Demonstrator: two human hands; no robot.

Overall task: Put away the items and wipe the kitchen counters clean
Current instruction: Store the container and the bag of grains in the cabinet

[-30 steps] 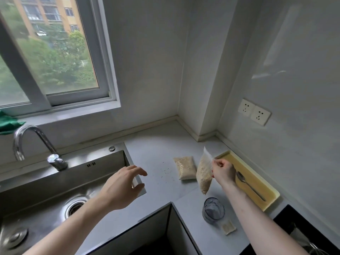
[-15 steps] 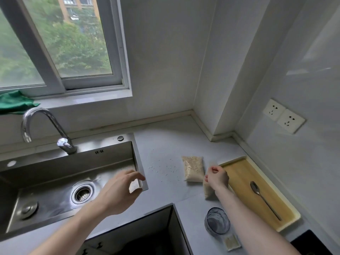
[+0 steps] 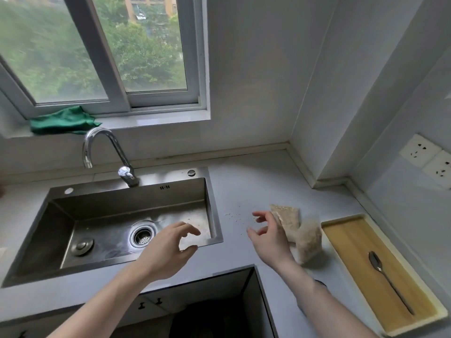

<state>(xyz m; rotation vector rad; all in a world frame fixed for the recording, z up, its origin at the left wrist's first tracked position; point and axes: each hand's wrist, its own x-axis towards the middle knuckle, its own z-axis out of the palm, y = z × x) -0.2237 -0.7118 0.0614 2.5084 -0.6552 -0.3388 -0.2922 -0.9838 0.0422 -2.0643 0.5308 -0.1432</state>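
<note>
Two clear bags of pale grain lie on the grey counter [image 3: 244, 181]: one bag [image 3: 288, 217] flat, the second bag [image 3: 309, 239] beside it, nearer the tray. My right hand [image 3: 268, 236] hovers just left of the bags, fingers loosely spread, holding nothing. My left hand [image 3: 168, 247] hangs over the sink's right front corner, fingers relaxed and empty. Scattered grains [image 3: 234, 214] dot the counter between the sink and the bags. A green cloth [image 3: 62, 120] lies on the window sill.
A steel sink [image 3: 127, 215] with a curved tap [image 3: 107, 152] fills the left. A yellow tray [image 3: 351, 240] holding a metal spoon [image 3: 388, 281] sits at the right by the wall. Wall sockets [image 3: 429, 159] are above it. A dark open gap [image 3: 214, 306] lies below the counter front.
My right hand set the lifted grain bag down beside the other bag and let go, then moved left. The view swung left and up. My left hand stayed over the sink corner.
</note>
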